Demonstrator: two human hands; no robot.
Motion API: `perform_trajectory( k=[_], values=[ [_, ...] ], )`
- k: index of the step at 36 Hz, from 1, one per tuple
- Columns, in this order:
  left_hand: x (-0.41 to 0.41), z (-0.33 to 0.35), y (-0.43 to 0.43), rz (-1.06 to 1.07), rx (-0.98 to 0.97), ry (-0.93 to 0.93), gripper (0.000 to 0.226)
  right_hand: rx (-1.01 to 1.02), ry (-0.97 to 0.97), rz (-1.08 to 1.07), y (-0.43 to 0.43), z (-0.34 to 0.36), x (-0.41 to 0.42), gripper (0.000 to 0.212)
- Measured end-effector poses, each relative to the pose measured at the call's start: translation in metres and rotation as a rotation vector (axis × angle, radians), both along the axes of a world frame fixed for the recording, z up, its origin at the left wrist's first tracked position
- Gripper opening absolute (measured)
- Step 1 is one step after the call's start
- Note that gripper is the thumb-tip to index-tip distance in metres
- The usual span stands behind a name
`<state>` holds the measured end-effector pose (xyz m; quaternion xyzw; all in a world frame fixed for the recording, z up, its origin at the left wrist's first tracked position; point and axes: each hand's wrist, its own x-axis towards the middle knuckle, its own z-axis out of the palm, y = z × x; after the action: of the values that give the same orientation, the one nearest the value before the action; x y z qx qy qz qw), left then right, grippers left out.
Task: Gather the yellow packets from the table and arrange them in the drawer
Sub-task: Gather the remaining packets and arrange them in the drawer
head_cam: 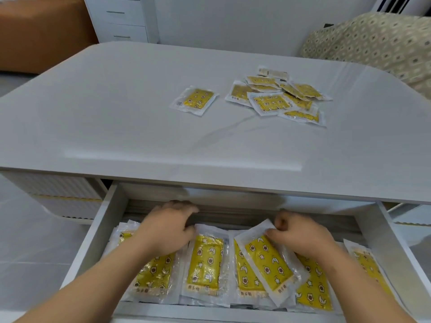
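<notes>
Head view: inside the open white drawer (112,206), your right hand (300,234) pinches the far clear edge of a tilted, flat yellow star-printed plastic packet (268,259). Your left hand (168,227) lies on the neighbouring row of packets (154,273), and you cannot tell whether it is gripping. Loose yellow packets (279,99) are heaped on the pale grey worktop (116,113). They look light, floppy and slick, so take them by the sealed border.

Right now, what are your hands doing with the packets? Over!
Right hand pinches tilted packet in drawer. Left hand on the row, grip unclear. Pile and one loose packet on table. Nothing blocking.
</notes>
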<state>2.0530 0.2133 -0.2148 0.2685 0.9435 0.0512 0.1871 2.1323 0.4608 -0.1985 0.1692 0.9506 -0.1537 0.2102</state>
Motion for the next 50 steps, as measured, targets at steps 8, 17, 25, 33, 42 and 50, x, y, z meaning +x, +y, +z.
perform_trajectory(
  k=[8, 17, 25, 33, 42, 50],
  values=[
    [0.012, -0.017, 0.017, -0.181, 0.029, -0.13, 0.044, -0.016, -0.102, 0.362, -0.023, -0.009, -0.006, 0.05],
    [0.014, -0.015, 0.013, -0.08, 0.044, 0.031, 0.029, 0.145, -0.048, 0.227, -0.012, -0.008, -0.003, 0.031],
    [0.021, -0.014, 0.021, -0.131, -0.044, -0.18, 0.052, -0.147, -0.212, 0.254, -0.026, -0.014, -0.004, 0.061],
    [0.02, -0.009, 0.02, -0.148, -0.046, -0.16, 0.052, -0.066, -0.177, 0.31, -0.027, -0.018, -0.005, 0.063],
    [0.02, 0.063, 0.017, -0.086, 0.333, 0.092, 0.036, -0.319, 0.26, 0.305, -0.04, 0.036, -0.009, 0.039],
    [-0.051, 0.071, 0.047, 0.134, 0.55, 0.452, 0.034, -0.147, 0.696, 0.053, -0.025, 0.068, -0.066, 0.025]
  ],
)
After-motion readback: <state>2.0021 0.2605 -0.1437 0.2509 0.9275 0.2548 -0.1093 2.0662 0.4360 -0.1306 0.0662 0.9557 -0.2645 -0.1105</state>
